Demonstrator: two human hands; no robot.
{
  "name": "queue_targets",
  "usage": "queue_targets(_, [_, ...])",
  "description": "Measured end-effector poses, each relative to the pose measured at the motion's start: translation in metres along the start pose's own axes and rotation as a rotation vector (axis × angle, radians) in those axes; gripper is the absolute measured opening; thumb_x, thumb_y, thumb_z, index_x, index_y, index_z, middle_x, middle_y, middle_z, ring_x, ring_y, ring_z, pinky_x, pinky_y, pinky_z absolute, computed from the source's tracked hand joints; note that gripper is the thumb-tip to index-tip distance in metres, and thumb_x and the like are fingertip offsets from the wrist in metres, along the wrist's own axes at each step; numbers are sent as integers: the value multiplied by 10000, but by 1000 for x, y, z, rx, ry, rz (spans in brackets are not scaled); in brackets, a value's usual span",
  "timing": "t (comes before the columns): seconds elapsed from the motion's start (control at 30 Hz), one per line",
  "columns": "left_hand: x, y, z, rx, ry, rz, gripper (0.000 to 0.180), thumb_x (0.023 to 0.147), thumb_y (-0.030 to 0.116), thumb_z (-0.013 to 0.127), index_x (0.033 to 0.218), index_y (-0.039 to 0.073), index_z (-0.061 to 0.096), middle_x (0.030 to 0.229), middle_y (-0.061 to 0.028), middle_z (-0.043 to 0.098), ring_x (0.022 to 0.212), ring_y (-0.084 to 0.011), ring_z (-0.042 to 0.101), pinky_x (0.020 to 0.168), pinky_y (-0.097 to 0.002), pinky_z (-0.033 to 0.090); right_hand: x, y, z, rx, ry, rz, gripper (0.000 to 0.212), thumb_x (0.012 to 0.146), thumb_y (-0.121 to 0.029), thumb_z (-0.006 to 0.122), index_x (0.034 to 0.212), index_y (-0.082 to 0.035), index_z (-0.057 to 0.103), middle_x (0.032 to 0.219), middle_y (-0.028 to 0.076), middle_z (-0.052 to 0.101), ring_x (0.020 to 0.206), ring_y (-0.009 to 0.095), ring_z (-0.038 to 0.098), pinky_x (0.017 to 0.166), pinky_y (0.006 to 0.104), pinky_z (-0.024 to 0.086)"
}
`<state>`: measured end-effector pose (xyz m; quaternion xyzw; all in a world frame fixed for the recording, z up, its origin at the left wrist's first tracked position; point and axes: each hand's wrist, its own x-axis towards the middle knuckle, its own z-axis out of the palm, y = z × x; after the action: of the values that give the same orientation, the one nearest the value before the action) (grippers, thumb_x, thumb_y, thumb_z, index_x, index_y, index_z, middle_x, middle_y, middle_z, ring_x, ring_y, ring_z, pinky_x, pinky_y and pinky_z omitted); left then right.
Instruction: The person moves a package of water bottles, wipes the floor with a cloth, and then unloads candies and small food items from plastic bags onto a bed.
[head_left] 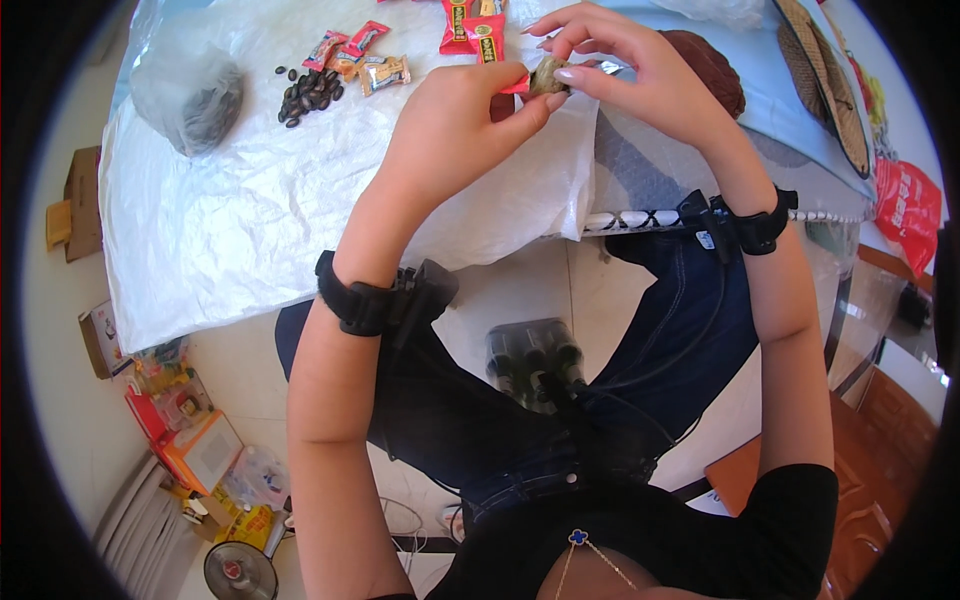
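Above the far part of the white plastic sheet point(250, 220), my two hands meet. Between their fingertips is a small greenish-brown lump point(547, 76), with a bit of red wrapper beside it. My left hand point(455, 125) is closed, its thumb pressing against the lump's near side. Thumb and fingertips of my right hand point(640, 75) pinch the other side, with the upper fingers bent over it. Just beyond lie red packets point(487, 38). To the left are small wrapped candies point(385, 73) and a pile of black seeds point(310, 95).
A clear plastic bag with dark contents point(187, 90) stands at the far left. At the right are a dark brown rounded thing point(708, 72), a woven item point(825, 85) and a red bag point(908, 210). Bottles point(535, 360) stand on the floor between my legs.
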<state>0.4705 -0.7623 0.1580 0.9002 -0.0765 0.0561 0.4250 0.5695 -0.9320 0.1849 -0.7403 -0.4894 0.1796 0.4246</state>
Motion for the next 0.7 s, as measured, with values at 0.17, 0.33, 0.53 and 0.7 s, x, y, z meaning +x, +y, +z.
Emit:
queue_targets(0.17, [0, 10, -4, -297, 0, -118, 271, 772, 256, 588, 687, -1, 586, 509, -74, 509, 436, -140, 424, 429, -254, 331, -3, 6, -4, 520, 72, 305, 184, 799, -156, 546, 936, -35, 525, 1064, 117, 495, 925, 151, 489, 776, 245, 403])
queue_targets(0.33, [0, 12, -3, -244, -23, -128, 280, 771, 255, 587, 679, -10, 584, 493, -80, 495, 428, -146, 418, 426, -263, 320, -11, 8, 2, 395, 267, 305, 242, 874, -245, 409, 853, -24, 506, 896, 55, 567, 811, 104, 527, 746, 224, 422])
queue_targets(0.53, [-2, 3, 0, -106, -35, -140, 284, 756, 229, 586, 612, -9, 531, 497, -136, 485, 441, -267, 448, 436, -336, 341, -17, -31, 12, 421, 234, 103, 155, 782, -135, 561, 851, -6, 508, 828, 9, 528, 783, 73, 498, 743, 226, 417])
queue_targets(0.7, [-2, 5, 3, -40, -66, -125, 293, 749, 219, 577, 573, -2, 498, 504, -147, 483, 471, -303, 471, 453, -359, 365, -23, -44, 8, 326, 169, 21, 125, 762, -99, 530, 839, -12, 483, 972, 79, 505, 884, 120, 479, 831, 270, 380])
